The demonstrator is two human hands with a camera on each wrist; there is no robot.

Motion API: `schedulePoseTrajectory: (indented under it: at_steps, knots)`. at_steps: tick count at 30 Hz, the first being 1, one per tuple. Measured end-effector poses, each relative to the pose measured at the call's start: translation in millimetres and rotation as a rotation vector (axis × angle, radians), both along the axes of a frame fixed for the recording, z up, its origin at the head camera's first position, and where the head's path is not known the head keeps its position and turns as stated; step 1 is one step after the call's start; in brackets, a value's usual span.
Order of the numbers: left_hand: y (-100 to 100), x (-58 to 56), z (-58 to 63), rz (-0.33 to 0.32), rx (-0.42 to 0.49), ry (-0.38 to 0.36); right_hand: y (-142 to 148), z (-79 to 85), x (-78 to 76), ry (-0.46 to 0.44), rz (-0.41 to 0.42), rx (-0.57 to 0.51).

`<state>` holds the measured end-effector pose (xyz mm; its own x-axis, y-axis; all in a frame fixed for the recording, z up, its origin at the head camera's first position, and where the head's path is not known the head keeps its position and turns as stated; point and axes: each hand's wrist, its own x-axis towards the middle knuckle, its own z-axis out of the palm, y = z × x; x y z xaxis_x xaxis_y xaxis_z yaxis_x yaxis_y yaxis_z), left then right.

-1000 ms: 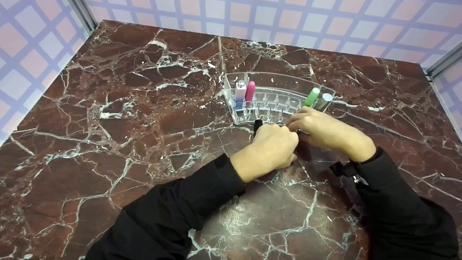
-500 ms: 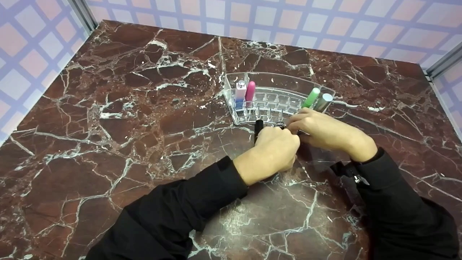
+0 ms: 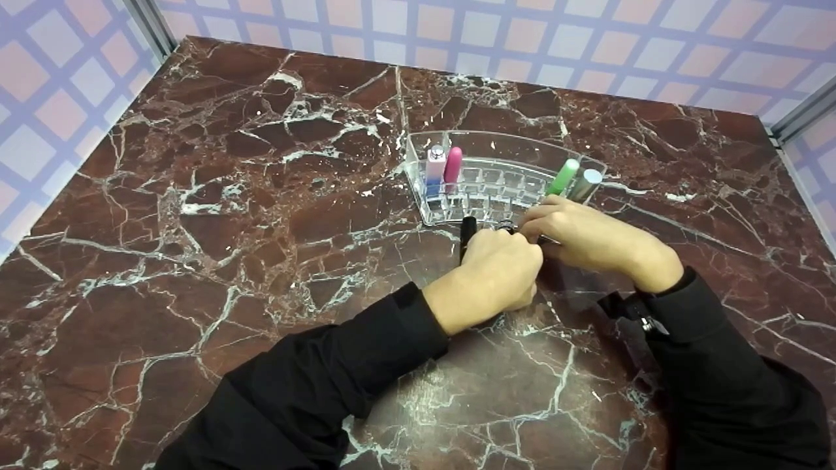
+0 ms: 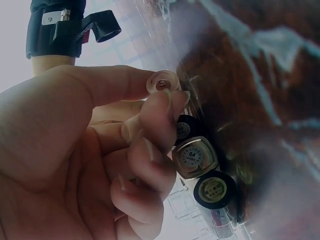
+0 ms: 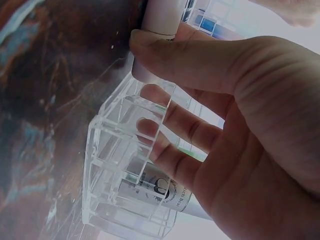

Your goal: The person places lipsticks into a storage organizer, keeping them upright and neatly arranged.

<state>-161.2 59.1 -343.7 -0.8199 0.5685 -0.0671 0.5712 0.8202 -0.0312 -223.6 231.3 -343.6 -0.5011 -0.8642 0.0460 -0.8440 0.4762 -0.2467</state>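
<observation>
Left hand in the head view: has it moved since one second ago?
Yes, slightly: measured against the clear organizer, which sits in the same spot, the left hand has shifted a little rightward and closer to the person.

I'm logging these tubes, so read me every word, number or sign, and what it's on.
"04": square base.
"Rich Bear": grey tube in the rack; its other print is too blurred.
Too small or blurred to read: labels on the clear round base, black round bases and wrist tag.
</observation>
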Motion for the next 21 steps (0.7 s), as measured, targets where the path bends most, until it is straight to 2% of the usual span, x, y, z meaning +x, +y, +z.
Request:
schedulePoseTrajectory:
  at_steps: [9,17,21]
  knots:
    - [-0.5,-0.7,3.3,0.019,-0.001,-0.003,0.7,3.3,0.2,-0.013,0.001,-0.006]
    - [-6.0,-6.0,13.4,0.049,0.006,-0.050,6.0,11.4,-0.5,0.015,0.041,-0.066]
    - [-12.7,-9.6,19.2,0.042,0.017,-0.052,10.2,18.8,1.2,0.015,0.022,-0.082]
